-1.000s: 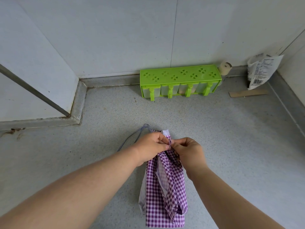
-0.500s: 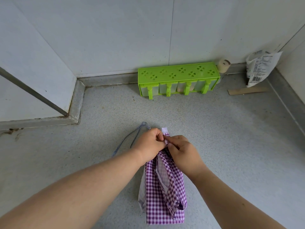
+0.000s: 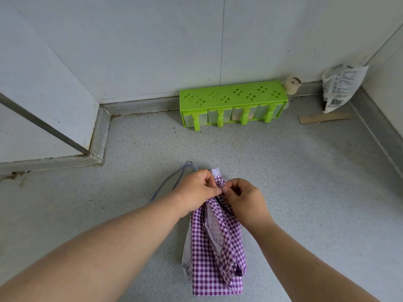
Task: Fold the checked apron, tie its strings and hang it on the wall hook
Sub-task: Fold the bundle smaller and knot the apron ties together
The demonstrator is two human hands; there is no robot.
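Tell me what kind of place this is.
Probably a kitchen counter corner. A green seasoning box with four small containers stands against the white wall panels, a printed food bag leans in the right corner, and the speckled grey worktop has a raised edge. Both hands work a checked apron.

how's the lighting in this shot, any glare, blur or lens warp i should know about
Head view: soft, even light, no glare, only faint shadows beside the checked apron and behind the green rack. Sharp throughout, no motion blur on the left hand or right hand. Wide-angle warp splays the wall edges outward and enlarges the near forearms.
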